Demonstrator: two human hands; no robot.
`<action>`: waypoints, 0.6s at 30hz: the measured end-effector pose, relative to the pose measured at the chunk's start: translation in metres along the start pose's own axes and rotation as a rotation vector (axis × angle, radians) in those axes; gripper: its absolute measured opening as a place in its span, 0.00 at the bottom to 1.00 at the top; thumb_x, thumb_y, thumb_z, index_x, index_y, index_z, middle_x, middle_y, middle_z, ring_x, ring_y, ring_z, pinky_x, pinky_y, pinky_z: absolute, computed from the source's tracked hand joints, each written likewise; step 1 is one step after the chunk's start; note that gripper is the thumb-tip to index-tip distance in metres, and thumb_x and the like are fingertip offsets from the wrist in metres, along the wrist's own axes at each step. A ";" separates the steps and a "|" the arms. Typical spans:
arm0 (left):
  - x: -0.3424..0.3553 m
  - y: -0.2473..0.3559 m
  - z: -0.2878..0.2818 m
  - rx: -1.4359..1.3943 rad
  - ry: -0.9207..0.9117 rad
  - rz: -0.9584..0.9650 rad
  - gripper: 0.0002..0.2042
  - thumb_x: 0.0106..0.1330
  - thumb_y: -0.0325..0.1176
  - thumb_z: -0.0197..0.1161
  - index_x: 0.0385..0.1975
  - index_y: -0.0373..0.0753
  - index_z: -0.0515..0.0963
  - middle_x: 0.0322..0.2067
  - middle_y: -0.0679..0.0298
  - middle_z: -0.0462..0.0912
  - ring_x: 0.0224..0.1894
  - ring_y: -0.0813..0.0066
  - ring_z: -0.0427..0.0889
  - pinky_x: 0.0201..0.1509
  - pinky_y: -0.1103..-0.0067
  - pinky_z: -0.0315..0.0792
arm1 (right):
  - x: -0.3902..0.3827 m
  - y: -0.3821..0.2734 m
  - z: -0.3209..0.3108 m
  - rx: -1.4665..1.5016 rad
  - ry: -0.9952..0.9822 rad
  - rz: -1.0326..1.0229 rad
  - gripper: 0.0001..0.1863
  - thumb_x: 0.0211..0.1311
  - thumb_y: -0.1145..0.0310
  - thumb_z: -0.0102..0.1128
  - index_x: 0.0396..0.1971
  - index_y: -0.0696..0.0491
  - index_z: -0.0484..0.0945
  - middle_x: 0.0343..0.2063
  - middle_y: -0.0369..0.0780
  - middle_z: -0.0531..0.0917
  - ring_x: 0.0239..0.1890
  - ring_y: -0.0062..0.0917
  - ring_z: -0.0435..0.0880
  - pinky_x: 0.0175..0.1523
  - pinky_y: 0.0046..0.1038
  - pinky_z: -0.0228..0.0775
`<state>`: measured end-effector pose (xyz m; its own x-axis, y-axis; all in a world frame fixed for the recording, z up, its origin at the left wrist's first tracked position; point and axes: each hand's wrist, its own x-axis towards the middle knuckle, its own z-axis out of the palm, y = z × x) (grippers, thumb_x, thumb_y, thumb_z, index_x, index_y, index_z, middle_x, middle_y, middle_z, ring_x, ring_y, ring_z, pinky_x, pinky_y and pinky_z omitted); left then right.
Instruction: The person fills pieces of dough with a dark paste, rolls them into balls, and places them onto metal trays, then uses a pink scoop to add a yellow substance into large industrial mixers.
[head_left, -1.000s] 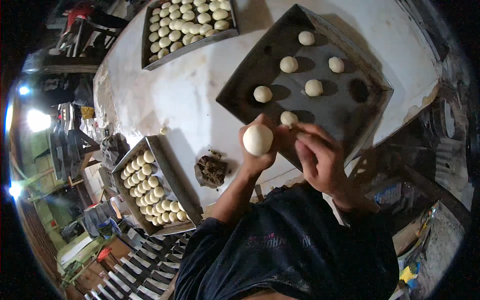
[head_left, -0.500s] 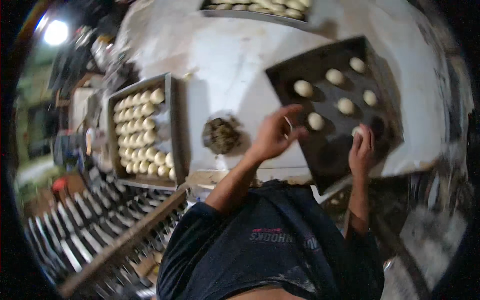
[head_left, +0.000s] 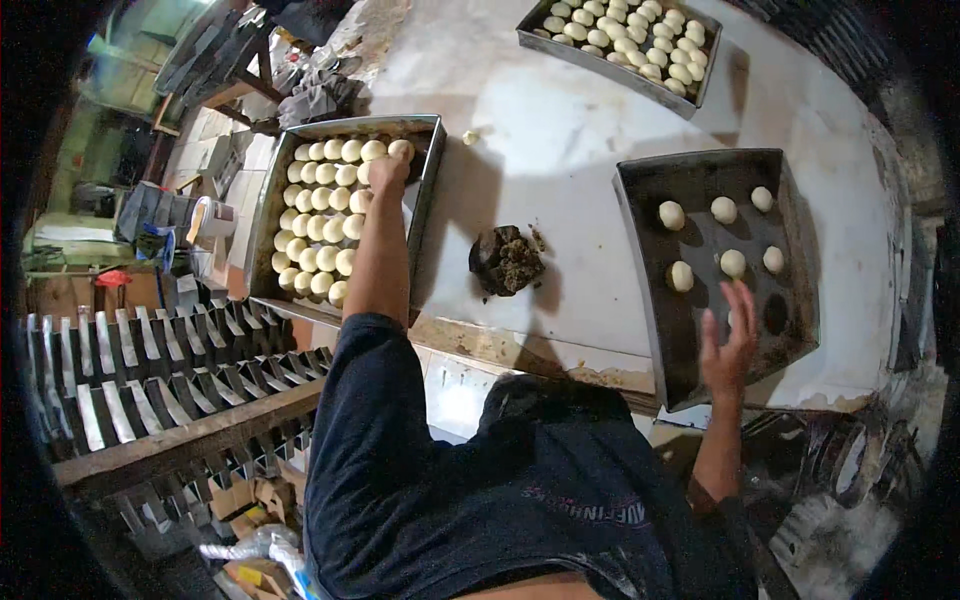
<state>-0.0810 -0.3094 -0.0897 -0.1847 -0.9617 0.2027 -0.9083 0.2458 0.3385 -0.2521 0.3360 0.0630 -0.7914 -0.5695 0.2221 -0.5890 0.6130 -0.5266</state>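
Two ways at once, reaches across a pale worktop (head_left: 600,250). Sets the left hand (head_left: 388,175) at the far right corner of the filled tray (head_left: 425,185), right by a dough ball (head_left: 401,150) at the fingertips; hard to say whether clamped on it. Holds the right hand (head_left: 732,340) over the dark tray (head_left: 685,345), with thumb and fingers apart, just short of a middle ball (head_left: 733,263); shows part of another pale ball (head_left: 732,319) between them, contact unclear. Stretches the left arm nearly straight forward, across the filled tray's right side; raises the right forearm from below, with fingers pointing away. Leaves between both trays a dark crumbly lump (head_left: 507,262)
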 end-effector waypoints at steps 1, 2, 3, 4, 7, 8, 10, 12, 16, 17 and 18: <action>-0.013 0.020 -0.008 -0.237 -0.120 -0.047 0.29 0.58 0.58 0.68 0.34 0.29 0.80 0.31 0.50 0.82 0.33 0.58 0.80 0.39 0.65 0.73 | -0.001 -0.020 -0.001 0.023 -0.014 -0.073 0.22 0.69 0.61 0.56 0.57 0.58 0.75 0.59 0.50 0.74 0.65 0.44 0.70 0.68 0.42 0.60; -0.031 0.034 -0.028 -0.460 -0.231 -0.098 0.30 0.57 0.55 0.68 0.40 0.28 0.79 0.40 0.44 0.84 0.43 0.49 0.83 0.48 0.63 0.74 | -0.006 -0.036 0.004 0.009 0.000 -0.062 0.22 0.69 0.61 0.56 0.57 0.58 0.75 0.59 0.50 0.74 0.65 0.44 0.70 0.68 0.42 0.60; -0.062 0.048 -0.054 -0.440 -0.036 -0.007 0.23 0.59 0.46 0.69 0.36 0.27 0.76 0.36 0.45 0.83 0.41 0.49 0.82 0.47 0.64 0.74 | -0.011 -0.053 0.012 0.144 -0.010 -0.066 0.20 0.68 0.61 0.57 0.54 0.59 0.77 0.54 0.50 0.77 0.60 0.42 0.75 0.65 0.41 0.64; -0.096 0.059 -0.074 -0.596 -0.069 0.171 0.20 0.62 0.41 0.67 0.37 0.28 0.73 0.35 0.47 0.81 0.38 0.53 0.81 0.45 0.65 0.73 | -0.017 -0.067 0.019 0.276 -0.008 -0.053 0.19 0.67 0.62 0.57 0.50 0.60 0.79 0.50 0.49 0.80 0.56 0.41 0.79 0.63 0.39 0.67; -0.222 0.056 -0.154 -1.027 -0.178 0.489 0.13 0.64 0.18 0.59 0.46 0.35 0.67 0.40 0.55 0.80 0.43 0.68 0.81 0.47 0.74 0.74 | -0.035 -0.114 0.053 0.683 -0.168 0.035 0.20 0.67 0.62 0.58 0.51 0.62 0.78 0.46 0.47 0.82 0.47 0.29 0.83 0.52 0.31 0.75; -0.268 0.062 -0.188 -1.111 -0.337 0.485 0.20 0.61 0.14 0.59 0.50 0.36 0.64 0.45 0.55 0.79 0.47 0.67 0.82 0.48 0.76 0.76 | -0.045 -0.118 0.076 0.816 -0.279 0.035 0.21 0.69 0.61 0.57 0.52 0.62 0.78 0.46 0.46 0.82 0.45 0.27 0.83 0.50 0.30 0.76; -0.329 0.040 -0.217 -1.179 -0.582 0.506 0.32 0.60 0.17 0.65 0.63 0.37 0.59 0.49 0.54 0.77 0.50 0.69 0.78 0.50 0.76 0.75 | -0.058 -0.156 0.094 0.904 -0.542 0.145 0.22 0.70 0.62 0.58 0.55 0.64 0.76 0.45 0.43 0.83 0.42 0.23 0.84 0.45 0.26 0.78; -0.356 0.024 -0.264 -1.047 -0.742 0.633 0.54 0.52 0.21 0.74 0.75 0.40 0.41 0.59 0.49 0.70 0.57 0.62 0.77 0.57 0.69 0.75 | -0.068 -0.203 0.084 0.913 -0.537 0.034 0.23 0.67 0.65 0.63 0.56 0.65 0.75 0.46 0.43 0.83 0.43 0.25 0.86 0.47 0.27 0.79; -0.371 -0.045 -0.292 -1.511 -0.913 0.277 0.44 0.56 0.32 0.76 0.71 0.33 0.58 0.56 0.54 0.73 0.53 0.65 0.79 0.57 0.73 0.75 | -0.106 -0.253 0.100 0.995 -0.295 -0.351 0.28 0.51 0.75 0.73 0.55 0.59 0.77 0.53 0.48 0.79 0.56 0.33 0.80 0.56 0.31 0.77; -0.376 -0.050 -0.304 -1.505 -0.855 0.109 0.36 0.59 0.32 0.73 0.67 0.32 0.64 0.54 0.55 0.74 0.52 0.67 0.80 0.56 0.74 0.75 | -0.116 -0.268 0.096 0.889 -0.252 -0.452 0.28 0.52 0.73 0.73 0.55 0.59 0.77 0.53 0.48 0.79 0.56 0.36 0.80 0.56 0.33 0.76; -0.380 -0.057 -0.315 -1.484 -0.789 -0.052 0.29 0.63 0.31 0.70 0.64 0.31 0.70 0.52 0.57 0.76 0.51 0.68 0.80 0.55 0.76 0.75 | -0.124 -0.287 0.090 0.791 -0.206 -0.557 0.27 0.53 0.70 0.72 0.55 0.59 0.77 0.53 0.48 0.79 0.56 0.39 0.80 0.57 0.34 0.75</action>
<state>0.1591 0.0803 0.1035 -0.7152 -0.6808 -0.1581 0.1113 -0.3343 0.9359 0.0298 0.1811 0.1129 -0.3461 -0.7957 0.4970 -0.5299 -0.2713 -0.8035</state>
